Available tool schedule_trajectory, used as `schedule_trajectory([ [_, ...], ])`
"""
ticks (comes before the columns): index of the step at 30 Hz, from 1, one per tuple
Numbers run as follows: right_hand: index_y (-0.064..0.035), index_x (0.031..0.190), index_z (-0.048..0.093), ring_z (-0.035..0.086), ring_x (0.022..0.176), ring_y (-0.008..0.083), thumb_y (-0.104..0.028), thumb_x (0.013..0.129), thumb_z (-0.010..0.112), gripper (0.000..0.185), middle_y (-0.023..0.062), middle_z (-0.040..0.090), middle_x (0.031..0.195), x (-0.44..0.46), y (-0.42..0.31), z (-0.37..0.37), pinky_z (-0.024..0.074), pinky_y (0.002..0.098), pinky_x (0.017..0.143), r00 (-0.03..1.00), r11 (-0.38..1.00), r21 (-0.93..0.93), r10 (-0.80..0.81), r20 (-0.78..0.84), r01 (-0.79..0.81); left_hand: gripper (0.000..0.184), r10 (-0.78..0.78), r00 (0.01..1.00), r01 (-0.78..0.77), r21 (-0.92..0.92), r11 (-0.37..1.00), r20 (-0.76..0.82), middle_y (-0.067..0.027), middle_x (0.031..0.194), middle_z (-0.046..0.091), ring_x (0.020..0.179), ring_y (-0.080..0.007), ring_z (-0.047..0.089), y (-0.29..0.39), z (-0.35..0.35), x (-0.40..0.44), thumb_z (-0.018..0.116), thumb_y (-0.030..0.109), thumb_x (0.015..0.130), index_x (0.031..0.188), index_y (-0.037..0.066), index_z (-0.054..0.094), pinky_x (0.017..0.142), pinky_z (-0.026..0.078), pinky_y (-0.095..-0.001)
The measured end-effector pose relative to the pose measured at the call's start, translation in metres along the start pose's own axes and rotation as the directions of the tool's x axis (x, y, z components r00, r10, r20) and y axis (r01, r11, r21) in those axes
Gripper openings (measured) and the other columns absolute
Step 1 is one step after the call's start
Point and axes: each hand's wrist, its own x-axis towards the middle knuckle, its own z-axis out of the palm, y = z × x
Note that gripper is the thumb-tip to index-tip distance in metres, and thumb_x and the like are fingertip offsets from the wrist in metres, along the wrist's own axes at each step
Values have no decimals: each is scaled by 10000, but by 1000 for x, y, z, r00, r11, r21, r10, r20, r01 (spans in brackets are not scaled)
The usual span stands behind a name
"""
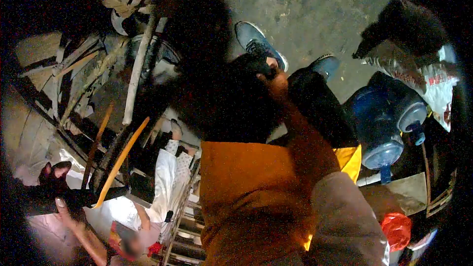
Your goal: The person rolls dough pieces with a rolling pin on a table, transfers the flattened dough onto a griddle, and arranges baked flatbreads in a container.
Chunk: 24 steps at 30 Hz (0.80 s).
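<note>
My right hand [277,84] reaches down past the orange apron [251,187] on my body, its fingers closed around a small dark object [266,70] that I cannot make out. It is just above my grey-blue shoe [258,44]. Out at the lower left, my left hand [69,216] is closed on a long black thing [84,199], with the thumb on the near side and fingertips showing beyond it. What that black thing is stays too dark to tell. Deep shadow hides much of the area in front of my legs.
Wooden sticks [139,69] are heaped at the left, near a yellow strip [123,162]. A person in white trousers [165,182] sits at the lower left beside a slatted rack [185,236]. Large blue water bottles [372,118], a plastic bag [433,79] and a red bag [396,230] stand right.
</note>
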Motion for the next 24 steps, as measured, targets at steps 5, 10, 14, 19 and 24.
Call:
schedule_trajectory([
  [5,65,1442,513,593,1269,414,-590,824,805,946,282,622,1338,-12,-26,-7,459,459,1089,995,997,45,71,-67,-68,818,16,999,-15,-27,1000,39,-201,1384,592,1340,-313,520,-1,10,5,557,529,976,1517,-61,385,1211,297,-449],
  [10,34,1496,431,576,1290,397,-610,798,819,1026,275,567,1410,-8,-34,-29,470,460,1064,999,992,-120,52,16,-50,822,43,994,-35,-81,996,103,-202,1382,593,1342,-314,518,-1,17,10,552,532,977,1519,-61,381,1214,293,-450],
  [14,-5,1489,463,631,1189,292,-435,860,829,845,169,645,1313,3,13,-18,503,401,1003,966,966,182,141,218,-183,761,136,960,-151,44,988,244,-184,1293,646,1256,-287,568,0,13,23,594,523,938,1420,-57,489,1161,356,-441],
  [19,21,1387,551,630,1180,296,-225,922,768,569,169,670,1299,-5,-10,-78,490,393,1037,994,977,-185,-97,44,104,512,24,979,6,-145,989,205,-102,1223,705,1122,-224,655,55,59,23,701,266,907,1326,-7,594,1039,488,-387],
  [24,31,1272,623,609,1038,277,-102,1010,607,294,152,683,1128,-14,-24,-193,500,408,973,955,958,119,-275,114,262,445,153,969,-100,-261,960,194,-165,1059,734,962,-281,699,60,63,36,748,226,904,1278,21,625,888,552,-403],
])
